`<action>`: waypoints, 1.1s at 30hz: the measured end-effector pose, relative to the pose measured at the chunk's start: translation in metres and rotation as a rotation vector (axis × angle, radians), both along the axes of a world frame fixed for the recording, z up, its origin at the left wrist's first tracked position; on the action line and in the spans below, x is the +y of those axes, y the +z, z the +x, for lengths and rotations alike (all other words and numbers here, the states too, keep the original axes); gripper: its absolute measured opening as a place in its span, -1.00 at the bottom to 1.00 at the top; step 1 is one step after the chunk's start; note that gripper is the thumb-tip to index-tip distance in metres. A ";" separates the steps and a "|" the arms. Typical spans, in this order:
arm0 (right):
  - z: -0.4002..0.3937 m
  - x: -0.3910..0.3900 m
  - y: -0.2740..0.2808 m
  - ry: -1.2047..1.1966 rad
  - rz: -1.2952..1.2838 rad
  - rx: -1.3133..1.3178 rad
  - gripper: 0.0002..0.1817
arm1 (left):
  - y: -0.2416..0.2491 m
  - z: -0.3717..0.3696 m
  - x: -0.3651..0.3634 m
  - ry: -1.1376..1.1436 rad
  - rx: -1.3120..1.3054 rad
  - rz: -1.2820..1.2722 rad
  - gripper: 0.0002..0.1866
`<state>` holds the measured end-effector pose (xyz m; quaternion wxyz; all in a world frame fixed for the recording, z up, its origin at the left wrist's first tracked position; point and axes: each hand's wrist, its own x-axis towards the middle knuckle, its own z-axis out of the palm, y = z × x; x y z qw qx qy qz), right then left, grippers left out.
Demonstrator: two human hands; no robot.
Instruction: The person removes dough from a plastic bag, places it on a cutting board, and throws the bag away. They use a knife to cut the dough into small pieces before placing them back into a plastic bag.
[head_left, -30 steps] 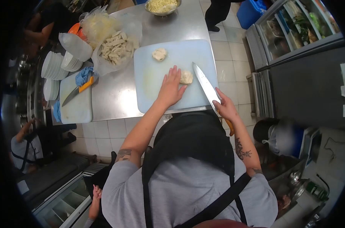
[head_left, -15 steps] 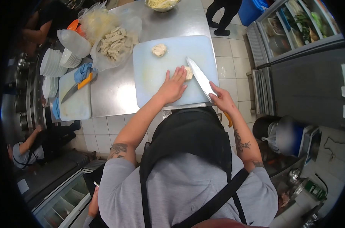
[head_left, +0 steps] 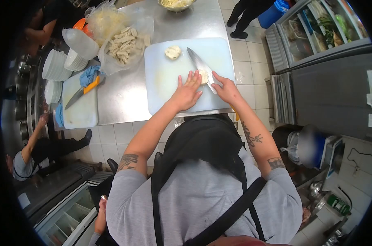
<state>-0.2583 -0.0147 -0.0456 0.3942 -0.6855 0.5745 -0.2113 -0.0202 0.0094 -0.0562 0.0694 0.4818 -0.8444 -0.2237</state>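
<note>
On the white cutting board [head_left: 163, 92], my left hand [head_left: 187, 93] lies flat with its fingers stretched out, its fingertips against a pale lump of food [head_left: 204, 77]. My right hand [head_left: 225, 89] grips a large kitchen knife [head_left: 197, 60] near the base of the blade. The yellow handle shows partly below the hand. The blade lies along the right side of the lump, its tip pointing up and left. A second pale, roundish lump [head_left: 173, 52] rests on the board's upper part, apart from both hands.
Left of the board sits a plastic bag [head_left: 126, 47] of pale strips. Beyond it are stacked white bowls [head_left: 54, 67] and a smaller board [head_left: 89, 112] with a yellow-handled knife [head_left: 87, 90] and blue cloth. A metal bowl [head_left: 175, 5] stands at the far edge. Other people are nearby.
My right hand has moved up and left with the knife, pushing the blade forward past the lump. My left hand has stayed in place.
</note>
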 end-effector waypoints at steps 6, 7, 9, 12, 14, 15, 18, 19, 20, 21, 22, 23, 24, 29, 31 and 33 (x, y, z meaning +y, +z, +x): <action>0.020 0.000 0.010 -0.045 0.022 0.050 -0.33 | -0.001 -0.006 0.008 0.058 -0.026 -0.025 -0.21; 0.019 0.002 0.010 -0.040 0.026 0.052 -0.33 | 0.000 -0.008 0.009 0.068 -0.050 -0.030 -0.21; 0.016 0.004 0.010 -0.024 0.032 0.056 -0.32 | 0.002 -0.011 0.012 0.086 -0.071 -0.035 -0.22; 0.008 0.010 0.014 0.034 0.040 0.039 -0.32 | 0.003 -0.010 0.013 0.093 -0.084 -0.042 -0.23; 0.000 0.015 0.005 0.064 -0.031 0.047 -0.31 | 0.002 -0.011 0.012 0.086 -0.091 -0.056 -0.23; 0.000 0.018 0.007 0.078 -0.066 0.051 -0.31 | 0.002 -0.010 0.012 0.083 -0.100 -0.067 -0.24; -0.005 0.027 0.016 0.084 0.069 0.099 -0.30 | 0.005 -0.006 0.016 0.054 -0.149 -0.059 -0.24; -0.008 0.032 0.004 0.106 0.016 0.139 -0.30 | 0.010 -0.006 0.011 0.037 -0.161 -0.070 -0.24; -0.012 0.033 -0.008 0.121 -0.056 0.187 -0.29 | 0.016 -0.007 0.009 0.021 -0.199 -0.047 -0.23; -0.013 0.034 -0.002 0.141 -0.020 0.250 -0.29 | 0.022 -0.006 0.010 0.004 -0.237 -0.033 -0.23; -0.013 0.036 0.002 0.144 0.014 0.260 -0.29 | 0.024 -0.005 0.012 -0.003 -0.221 -0.045 -0.22; -0.010 0.036 0.013 0.157 0.051 0.326 -0.30 | 0.023 -0.003 0.011 -0.009 -0.210 -0.050 -0.21; -0.006 0.036 0.030 0.171 0.098 0.385 -0.30 | 0.023 -0.002 0.004 -0.033 -0.178 -0.096 -0.21; 0.008 0.036 0.064 0.237 0.146 0.495 -0.28 | 0.038 0.004 -0.025 -0.177 -0.164 -0.184 -0.20; 0.010 0.036 0.060 0.232 0.129 0.480 -0.28 | 0.032 0.007 -0.025 -0.204 -0.137 -0.130 -0.20; 0.014 0.039 0.041 0.210 0.112 0.431 -0.28 | 0.028 0.007 -0.022 -0.200 -0.128 -0.108 -0.20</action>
